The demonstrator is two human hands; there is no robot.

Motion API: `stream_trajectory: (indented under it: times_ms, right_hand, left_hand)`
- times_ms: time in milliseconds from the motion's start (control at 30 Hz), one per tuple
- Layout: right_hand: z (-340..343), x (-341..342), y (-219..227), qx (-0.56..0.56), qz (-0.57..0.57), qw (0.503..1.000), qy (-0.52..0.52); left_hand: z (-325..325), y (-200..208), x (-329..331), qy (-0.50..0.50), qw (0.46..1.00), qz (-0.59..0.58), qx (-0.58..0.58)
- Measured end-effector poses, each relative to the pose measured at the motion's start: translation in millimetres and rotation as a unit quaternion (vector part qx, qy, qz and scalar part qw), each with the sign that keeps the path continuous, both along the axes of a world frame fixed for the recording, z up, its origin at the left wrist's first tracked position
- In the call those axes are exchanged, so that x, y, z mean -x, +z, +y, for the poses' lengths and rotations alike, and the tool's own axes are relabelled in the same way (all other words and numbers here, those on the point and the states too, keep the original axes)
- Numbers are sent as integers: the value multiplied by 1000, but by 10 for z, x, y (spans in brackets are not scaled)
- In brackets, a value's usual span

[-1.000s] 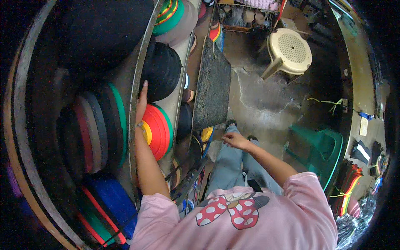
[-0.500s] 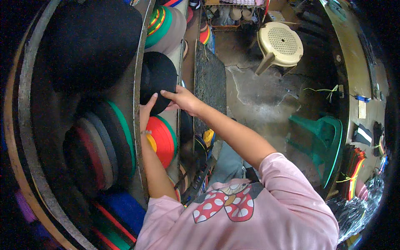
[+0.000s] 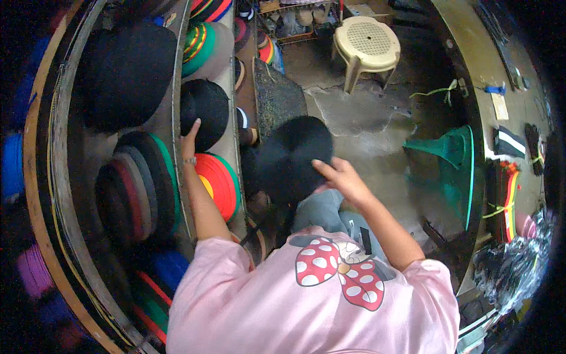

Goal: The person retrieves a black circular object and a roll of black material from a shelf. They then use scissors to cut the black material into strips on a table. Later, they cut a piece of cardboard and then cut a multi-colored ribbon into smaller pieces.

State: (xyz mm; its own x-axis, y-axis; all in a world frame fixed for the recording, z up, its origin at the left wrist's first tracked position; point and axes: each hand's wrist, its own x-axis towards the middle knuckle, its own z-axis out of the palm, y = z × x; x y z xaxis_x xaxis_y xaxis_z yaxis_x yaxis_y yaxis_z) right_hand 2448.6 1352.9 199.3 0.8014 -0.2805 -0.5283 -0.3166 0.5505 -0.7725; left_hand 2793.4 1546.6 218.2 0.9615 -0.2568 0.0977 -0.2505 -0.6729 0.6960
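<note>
Off the shelf, in front of my knees, hangs a wide, flat black roll of webbing. My right hand is closed on its right edge, the thumb side across its face and the other fingers partly hidden beneath. Another black roll of webbing stands upright on the shelf at the left. My left hand, with a band at the wrist, grips its lower left edge; one digit lies on the face and the rest are hidden. Just below stands a red roll with a yellow middle and green edge.
A shelf board runs between the rows of coloured rolls. Green and grey rolls stand farther back. A cream stool and green plastic chair are on the floor to the right. Bundled straps lie at the right edge.
My right hand has drawn a black roll out of the shelf, to the right and toward me. My left hand stays at the black roll left on the shelf. The view has shifted slightly.
</note>
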Motion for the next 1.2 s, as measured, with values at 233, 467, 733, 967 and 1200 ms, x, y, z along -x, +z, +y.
stream_trajectory:
  times_ms: [233,467,733,967,1200]
  right_hand:
    - [465,2513,-995,156,236,943,-173]
    - [1707,5036,-51,98,156,921,-342]
    - [2921,6773,517,250,142,525,-801]
    - [2331,8138,675,501,390,388,-668]
    - [1118,9712,1104,602,499,396,-481]
  left_hand:
    - [-518,-861,1279,19,937,-348,18]
    - [-886,-1471,5610,-460,740,489,47]
    - [-780,101,8579,-717,488,495,59]
    - [-709,375,10307,-900,361,203,138]
    - [-1601,498,11944,-871,407,269,59]
